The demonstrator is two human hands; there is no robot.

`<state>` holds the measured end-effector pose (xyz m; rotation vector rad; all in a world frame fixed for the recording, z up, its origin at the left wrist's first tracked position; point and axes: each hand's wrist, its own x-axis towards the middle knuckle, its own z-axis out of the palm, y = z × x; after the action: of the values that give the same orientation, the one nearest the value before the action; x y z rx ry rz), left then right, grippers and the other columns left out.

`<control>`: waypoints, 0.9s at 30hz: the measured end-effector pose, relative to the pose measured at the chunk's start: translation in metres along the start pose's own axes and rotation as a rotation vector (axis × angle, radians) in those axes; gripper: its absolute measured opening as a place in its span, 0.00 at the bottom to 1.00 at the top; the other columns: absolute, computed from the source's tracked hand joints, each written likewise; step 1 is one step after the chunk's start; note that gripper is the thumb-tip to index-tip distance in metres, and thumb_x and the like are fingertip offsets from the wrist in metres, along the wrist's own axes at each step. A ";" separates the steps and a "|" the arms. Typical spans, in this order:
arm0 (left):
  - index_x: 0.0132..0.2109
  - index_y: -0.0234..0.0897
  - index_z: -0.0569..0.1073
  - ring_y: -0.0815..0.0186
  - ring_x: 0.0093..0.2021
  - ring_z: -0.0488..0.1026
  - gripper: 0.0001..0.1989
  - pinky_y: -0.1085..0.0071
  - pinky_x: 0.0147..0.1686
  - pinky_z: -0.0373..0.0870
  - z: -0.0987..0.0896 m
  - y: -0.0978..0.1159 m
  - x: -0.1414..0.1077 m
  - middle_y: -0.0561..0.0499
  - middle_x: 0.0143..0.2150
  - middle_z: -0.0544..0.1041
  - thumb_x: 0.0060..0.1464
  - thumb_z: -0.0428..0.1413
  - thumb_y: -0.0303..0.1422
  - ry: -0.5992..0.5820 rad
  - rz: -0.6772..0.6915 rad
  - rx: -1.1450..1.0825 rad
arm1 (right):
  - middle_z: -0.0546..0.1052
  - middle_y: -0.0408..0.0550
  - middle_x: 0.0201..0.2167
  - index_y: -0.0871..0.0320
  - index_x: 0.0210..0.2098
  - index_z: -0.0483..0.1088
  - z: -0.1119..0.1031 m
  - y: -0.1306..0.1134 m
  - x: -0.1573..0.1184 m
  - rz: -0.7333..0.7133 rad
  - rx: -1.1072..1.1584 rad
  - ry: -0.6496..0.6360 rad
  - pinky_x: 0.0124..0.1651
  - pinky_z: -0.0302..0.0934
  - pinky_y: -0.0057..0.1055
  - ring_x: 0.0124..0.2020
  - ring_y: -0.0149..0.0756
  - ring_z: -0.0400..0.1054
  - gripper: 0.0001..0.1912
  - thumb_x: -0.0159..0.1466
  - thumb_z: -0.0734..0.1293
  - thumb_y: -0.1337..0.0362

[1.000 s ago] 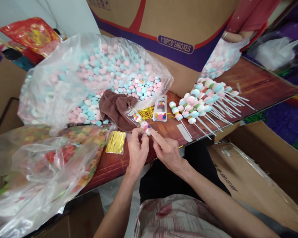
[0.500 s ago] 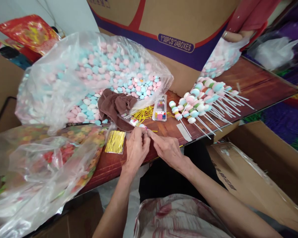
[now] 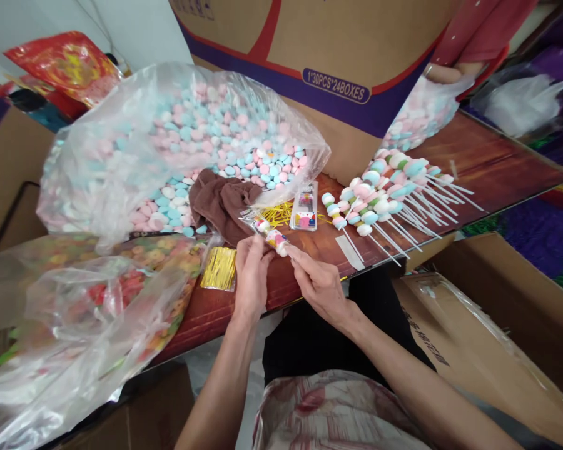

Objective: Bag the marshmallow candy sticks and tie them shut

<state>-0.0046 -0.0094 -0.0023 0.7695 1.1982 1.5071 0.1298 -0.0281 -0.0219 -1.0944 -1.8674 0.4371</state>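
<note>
A wrapped candy skewer (image 3: 276,240) in a clear printed bag lies between my two hands at the table's front edge. My left hand (image 3: 252,269) is closed at its left side, fingers against the wrapper. My right hand (image 3: 316,278) pinches its lower right end. Just behind are a brown cloth (image 3: 220,203), loose gold twist ties (image 3: 279,214) and a stack of printed bags (image 3: 304,206). A packet of gold ties (image 3: 218,269) lies left of my left hand. Candy skewers with white sticks (image 3: 380,190) are piled to the right.
A big clear bag of pastel candies (image 3: 182,137) fills the back left, with a bag of colourful gummies (image 3: 107,294) before it. A large carton (image 3: 309,37) stands behind. Another person's hand (image 3: 443,72) is by a candy bag at the back right. An open carton (image 3: 478,319) sits lower right.
My hands have moved slightly apart, and more of the wrapped skewer shows between them. The view has shifted a little.
</note>
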 end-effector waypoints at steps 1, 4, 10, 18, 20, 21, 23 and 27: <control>0.38 0.38 0.69 0.64 0.41 0.75 0.18 0.67 0.43 0.71 0.002 0.004 0.004 0.48 0.40 0.76 0.57 0.56 0.50 -0.009 -0.083 -0.119 | 0.80 0.53 0.48 0.60 0.60 0.68 0.000 -0.001 0.000 0.005 0.020 0.003 0.48 0.70 0.29 0.40 0.34 0.78 0.21 0.68 0.59 0.72; 0.41 0.36 0.72 0.61 0.42 0.77 0.19 0.66 0.44 0.72 0.008 0.012 0.016 0.47 0.38 0.77 0.57 0.57 0.50 -0.047 -0.292 -0.323 | 0.81 0.51 0.44 0.59 0.61 0.67 0.002 -0.006 0.000 0.031 0.083 -0.019 0.45 0.71 0.28 0.35 0.33 0.77 0.22 0.69 0.59 0.71; 0.35 0.33 0.72 0.64 0.36 0.79 0.10 0.69 0.43 0.73 0.014 0.010 0.021 0.48 0.33 0.79 0.58 0.60 0.36 -0.072 -0.403 -0.443 | 0.80 0.50 0.45 0.56 0.61 0.67 0.001 -0.009 0.004 0.115 0.154 -0.094 0.45 0.69 0.27 0.37 0.33 0.76 0.21 0.70 0.58 0.69; 0.34 0.32 0.71 0.54 0.45 0.80 0.10 0.58 0.49 0.73 0.011 0.011 0.018 0.43 0.35 0.81 0.58 0.60 0.35 -0.113 -0.461 -0.380 | 0.75 0.47 0.33 0.54 0.61 0.68 -0.011 -0.010 0.004 0.071 -0.394 -0.129 0.26 0.58 0.22 0.29 0.29 0.70 0.22 0.70 0.56 0.70; 0.34 0.33 0.70 0.53 0.46 0.79 0.10 0.57 0.50 0.73 0.012 0.011 0.019 0.43 0.34 0.81 0.59 0.59 0.35 -0.106 -0.495 -0.395 | 0.75 0.46 0.33 0.54 0.59 0.70 -0.009 -0.008 0.004 -0.016 -0.387 -0.080 0.29 0.60 0.22 0.30 0.28 0.70 0.21 0.71 0.57 0.70; 0.34 0.33 0.70 0.53 0.46 0.79 0.09 0.57 0.50 0.73 0.012 0.011 0.019 0.43 0.34 0.80 0.60 0.58 0.34 -0.102 -0.517 -0.403 | 0.75 0.46 0.33 0.53 0.58 0.71 -0.008 -0.006 0.003 -0.070 -0.390 -0.058 0.31 0.61 0.21 0.31 0.27 0.70 0.21 0.71 0.57 0.71; 0.34 0.32 0.70 0.53 0.46 0.79 0.09 0.58 0.49 0.74 0.011 0.011 0.020 0.42 0.34 0.80 0.62 0.55 0.34 -0.091 -0.558 -0.417 | 0.75 0.46 0.33 0.53 0.55 0.72 -0.006 -0.003 0.002 -0.170 -0.409 -0.026 0.33 0.61 0.22 0.32 0.26 0.69 0.20 0.70 0.57 0.73; 0.34 0.32 0.69 0.56 0.44 0.80 0.12 0.60 0.47 0.75 0.010 0.011 0.019 0.42 0.33 0.80 0.65 0.49 0.33 -0.062 -0.584 -0.431 | 0.74 0.45 0.31 0.55 0.55 0.72 -0.007 0.004 -0.002 -0.249 -0.453 -0.031 0.32 0.60 0.22 0.30 0.26 0.68 0.20 0.69 0.58 0.74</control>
<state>-0.0046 0.0121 0.0096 0.1498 0.8977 1.1734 0.1378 -0.0281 -0.0218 -1.1234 -2.1572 -0.1216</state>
